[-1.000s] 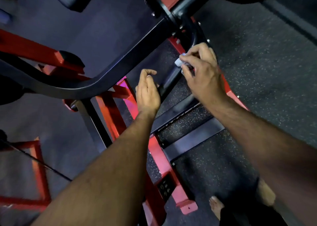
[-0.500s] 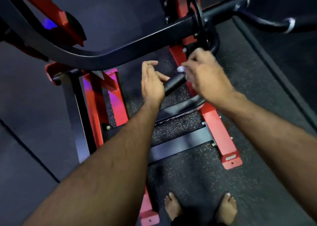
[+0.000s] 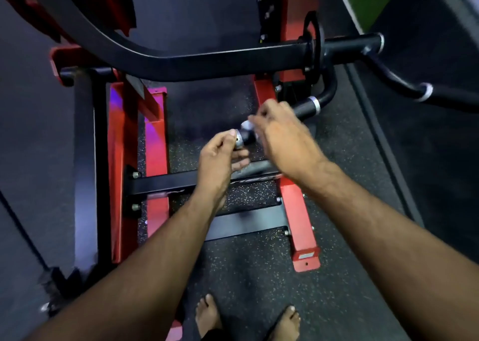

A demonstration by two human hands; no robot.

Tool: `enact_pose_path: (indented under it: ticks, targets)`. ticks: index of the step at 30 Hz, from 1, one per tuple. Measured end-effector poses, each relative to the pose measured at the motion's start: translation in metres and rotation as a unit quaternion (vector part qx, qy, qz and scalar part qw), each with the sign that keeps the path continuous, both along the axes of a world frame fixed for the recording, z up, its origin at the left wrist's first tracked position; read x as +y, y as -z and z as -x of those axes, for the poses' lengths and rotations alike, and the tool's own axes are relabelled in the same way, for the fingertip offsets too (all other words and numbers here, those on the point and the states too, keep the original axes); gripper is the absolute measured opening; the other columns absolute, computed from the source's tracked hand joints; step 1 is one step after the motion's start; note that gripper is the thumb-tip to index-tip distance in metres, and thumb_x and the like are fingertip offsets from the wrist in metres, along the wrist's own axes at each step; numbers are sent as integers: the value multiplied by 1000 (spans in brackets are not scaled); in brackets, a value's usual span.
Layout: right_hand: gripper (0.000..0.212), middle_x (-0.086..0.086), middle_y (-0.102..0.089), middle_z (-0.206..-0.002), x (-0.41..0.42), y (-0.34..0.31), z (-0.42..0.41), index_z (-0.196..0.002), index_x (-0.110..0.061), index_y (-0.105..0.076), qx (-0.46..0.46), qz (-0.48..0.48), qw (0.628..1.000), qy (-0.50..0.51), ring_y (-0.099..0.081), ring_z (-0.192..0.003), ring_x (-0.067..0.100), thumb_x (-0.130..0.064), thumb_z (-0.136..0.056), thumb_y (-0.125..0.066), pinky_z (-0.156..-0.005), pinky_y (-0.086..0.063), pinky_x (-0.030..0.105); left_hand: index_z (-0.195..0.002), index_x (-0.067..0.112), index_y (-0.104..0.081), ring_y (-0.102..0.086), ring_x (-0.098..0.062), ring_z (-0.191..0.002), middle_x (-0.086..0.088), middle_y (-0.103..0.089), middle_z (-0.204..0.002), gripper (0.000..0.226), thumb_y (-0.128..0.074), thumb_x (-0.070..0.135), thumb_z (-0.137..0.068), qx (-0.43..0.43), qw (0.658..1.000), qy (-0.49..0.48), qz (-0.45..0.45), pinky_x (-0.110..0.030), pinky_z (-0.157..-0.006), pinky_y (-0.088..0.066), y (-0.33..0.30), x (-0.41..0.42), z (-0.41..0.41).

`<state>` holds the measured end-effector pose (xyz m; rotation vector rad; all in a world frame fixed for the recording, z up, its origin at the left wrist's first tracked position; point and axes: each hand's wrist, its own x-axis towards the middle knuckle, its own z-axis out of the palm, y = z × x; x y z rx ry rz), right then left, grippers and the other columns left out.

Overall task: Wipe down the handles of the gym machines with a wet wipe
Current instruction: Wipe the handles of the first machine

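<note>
Dark speckled rubber flooring (image 3: 248,257) lies under a red-and-black steel gym machine (image 3: 298,206). Left hand (image 3: 220,156) pinches the black handle's chrome end (image 3: 239,139), steadying it, while right hand (image 3: 282,136) curls a white wet wipe (image 3: 246,126) around the handle to scrub it.

Handle (image 3: 304,109) runs from centre frame up to the right, under the long curved bar (image 3: 181,63) crossing above it. Left hand (image 3: 220,156) at the handle's near end cap; right hand (image 3: 282,136) just right of it, over the handle, wipe (image 3: 246,126) between fingers and handle. Two crossbars (image 3: 166,181) lie on the floor (image 3: 259,276) below the hands, bare feet (image 3: 207,312) nearest the camera.
</note>
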<state>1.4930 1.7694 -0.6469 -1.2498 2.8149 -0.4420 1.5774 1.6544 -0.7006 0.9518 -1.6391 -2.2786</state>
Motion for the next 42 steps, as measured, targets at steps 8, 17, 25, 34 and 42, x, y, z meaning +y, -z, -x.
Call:
enact_pose_path:
  ticks: [8, 17, 25, 34, 42]
  targets:
    - [7, -4, -57, -92, -11, 7, -15, -93, -21, -54, 20, 41, 993, 105, -54, -74, 20, -24, -97, -49, -74, -52, 48, -94, 22, -66, -69, -5, -72, 6, -67, -82, 24, -49, 27, -110, -21, 997, 73, -25, -23, -65, -60, -8, -13, 0]
    - [18, 10, -48, -111, 16, -13, 13, -106, -6, -67, 17, 19, 994, 104, -57, -89, 31, -12, -98, -52, -77, -54, 46, -93, 19, -62, -69, -14, -91, -4, -61, -95, 30, -45, 37, -110, -52, 989, 139, -17, -45, -80, -64, -10, -25, 1]
    - [7, 3, -47, -104, -33, 0, -40, -99, -14, -51, -54, 34, 997, 36, -52, -78, 22, -20, -100, -47, -72, -52, 51, -123, 26, -66, -73, -13, -87, -2, -67, -112, 35, -44, 48, -108, -78, 979, 164, -89, -48, -73, -63, -13, -28, -2]
    - [26, 3, -49, -112, 27, -11, 18, -109, -12, -68, 28, 51, 978, 202, -57, -90, 23, -26, -101, -47, -74, -52, 45, -113, 24, -60, -70, -27, -114, -5, -61, -104, 32, -46, 52, -106, -106, 974, 164, -115, -59, -76, -62, -9, -29, 0]
    - [17, -14, -43, -101, -29, 15, -44, -106, -14, -53, 6, 68, 998, 14, -54, -77, 12, -27, -103, -42, -75, -51, 44, -122, 21, -66, -75, -15, -83, -2, -73, -106, 45, -42, 55, -106, -108, 976, 160, -106, -54, -76, -63, -8, -25, 1]
